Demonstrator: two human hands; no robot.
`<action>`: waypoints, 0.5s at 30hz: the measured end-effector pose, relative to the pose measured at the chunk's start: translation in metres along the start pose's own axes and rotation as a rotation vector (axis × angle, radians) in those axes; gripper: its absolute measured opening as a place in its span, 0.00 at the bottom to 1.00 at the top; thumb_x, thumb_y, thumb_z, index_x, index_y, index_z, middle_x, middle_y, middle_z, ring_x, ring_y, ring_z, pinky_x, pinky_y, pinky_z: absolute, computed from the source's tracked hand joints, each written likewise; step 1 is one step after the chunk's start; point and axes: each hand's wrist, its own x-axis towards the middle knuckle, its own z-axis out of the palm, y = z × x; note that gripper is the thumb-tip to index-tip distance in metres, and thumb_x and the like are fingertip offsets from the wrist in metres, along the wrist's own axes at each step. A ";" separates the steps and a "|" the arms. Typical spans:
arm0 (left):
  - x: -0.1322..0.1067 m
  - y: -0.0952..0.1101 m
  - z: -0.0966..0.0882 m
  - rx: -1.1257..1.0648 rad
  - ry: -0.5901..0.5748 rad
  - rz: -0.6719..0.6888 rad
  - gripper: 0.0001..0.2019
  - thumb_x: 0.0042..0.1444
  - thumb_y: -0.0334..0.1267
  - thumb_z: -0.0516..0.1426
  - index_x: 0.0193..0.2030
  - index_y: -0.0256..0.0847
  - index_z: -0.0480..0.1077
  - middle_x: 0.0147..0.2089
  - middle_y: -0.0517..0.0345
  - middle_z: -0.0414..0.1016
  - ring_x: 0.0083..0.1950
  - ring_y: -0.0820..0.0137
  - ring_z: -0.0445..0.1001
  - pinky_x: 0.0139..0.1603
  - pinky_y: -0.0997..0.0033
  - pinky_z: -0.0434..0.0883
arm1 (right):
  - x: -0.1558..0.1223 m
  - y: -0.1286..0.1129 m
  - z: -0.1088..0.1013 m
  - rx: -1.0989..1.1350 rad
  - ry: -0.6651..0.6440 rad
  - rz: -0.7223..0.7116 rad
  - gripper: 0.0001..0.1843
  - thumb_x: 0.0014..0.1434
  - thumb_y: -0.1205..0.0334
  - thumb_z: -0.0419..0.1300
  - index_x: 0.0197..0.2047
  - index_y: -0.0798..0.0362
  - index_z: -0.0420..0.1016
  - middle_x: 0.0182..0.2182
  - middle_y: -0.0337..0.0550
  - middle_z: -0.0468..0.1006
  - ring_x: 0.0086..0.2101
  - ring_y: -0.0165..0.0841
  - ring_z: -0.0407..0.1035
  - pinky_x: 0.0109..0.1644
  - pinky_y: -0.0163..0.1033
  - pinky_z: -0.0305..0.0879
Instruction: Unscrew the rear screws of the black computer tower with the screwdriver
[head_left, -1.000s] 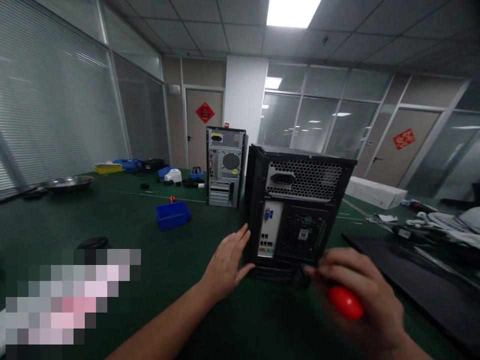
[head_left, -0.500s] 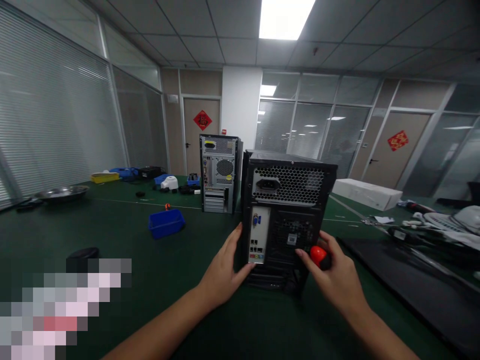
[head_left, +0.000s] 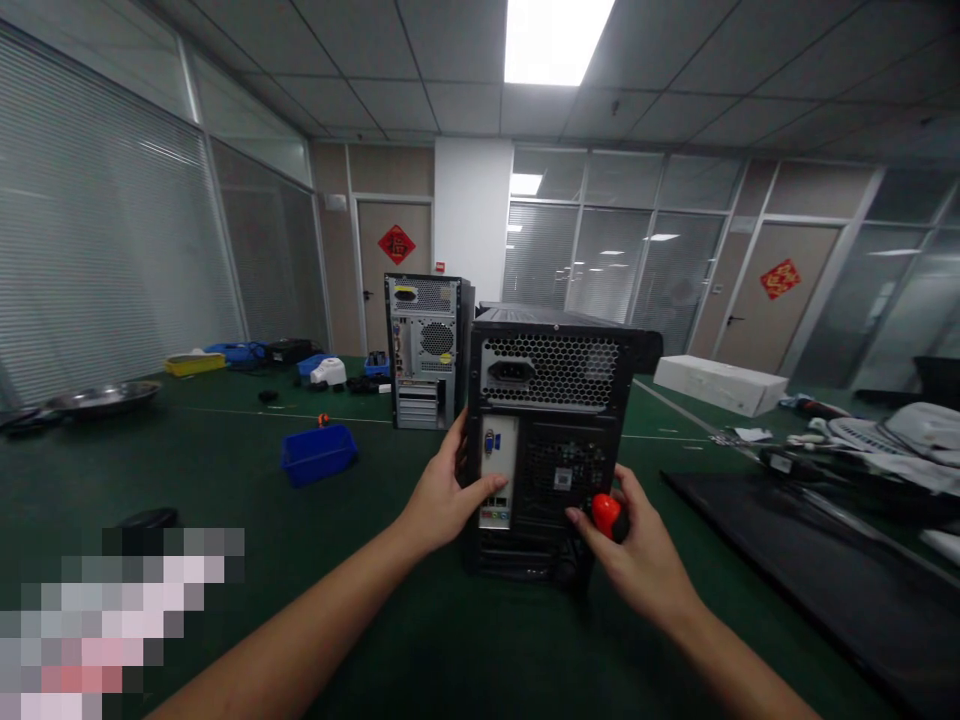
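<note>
A black computer tower (head_left: pixel 574 465) stands upright on the green table with its back toward me, showing a mesh grille, a power socket and a pale port panel (head_left: pixel 496 465). My left hand (head_left: pixel 442 492) grips its left edge, fingers round the side and thumb over the ports. At the lower right edge is my right hand (head_left: pixel 637 545), its thumb near the back face. Held in it is a red-and-black screwdriver (head_left: pixel 606 514); the rounded handle end shows and the shaft is hidden. My right fingertips are partly hidden behind the tower's side.
A second tower (head_left: pixel 426 350) stands behind on the left. A blue bin (head_left: pixel 320 455) sits left of the towers, and a metal bowl (head_left: pixel 109 397) lies farther left. On the right are a black panel (head_left: pixel 810 580), a white box (head_left: pixel 720 384) and cluttered parts.
My left hand has slid up the tower's edge, its thumb now over the ports rather than below them. The whole view has shifted slightly. My right hand still holds the screwdriver.
</note>
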 end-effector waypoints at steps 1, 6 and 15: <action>0.000 0.001 -0.002 -0.014 -0.016 -0.009 0.47 0.57 0.42 0.66 0.77 0.46 0.45 0.73 0.45 0.61 0.70 0.54 0.67 0.71 0.50 0.66 | -0.001 -0.001 0.000 -0.007 -0.002 -0.002 0.33 0.61 0.46 0.65 0.64 0.45 0.59 0.53 0.46 0.77 0.49 0.40 0.76 0.56 0.46 0.74; 0.000 0.008 -0.022 -0.072 -0.074 -0.055 0.36 0.58 0.42 0.65 0.70 0.43 0.57 0.73 0.44 0.63 0.71 0.51 0.66 0.68 0.48 0.68 | -0.008 -0.011 0.007 -0.016 -0.070 -0.058 0.32 0.66 0.48 0.61 0.67 0.47 0.59 0.55 0.49 0.75 0.53 0.40 0.74 0.60 0.46 0.71; -0.004 0.014 -0.029 -0.171 0.030 -0.074 0.35 0.56 0.40 0.63 0.70 0.42 0.58 0.67 0.49 0.69 0.68 0.51 0.68 0.69 0.50 0.66 | -0.013 -0.037 0.010 -0.022 -0.214 -0.162 0.27 0.67 0.54 0.59 0.67 0.50 0.66 0.57 0.48 0.74 0.54 0.41 0.73 0.63 0.49 0.69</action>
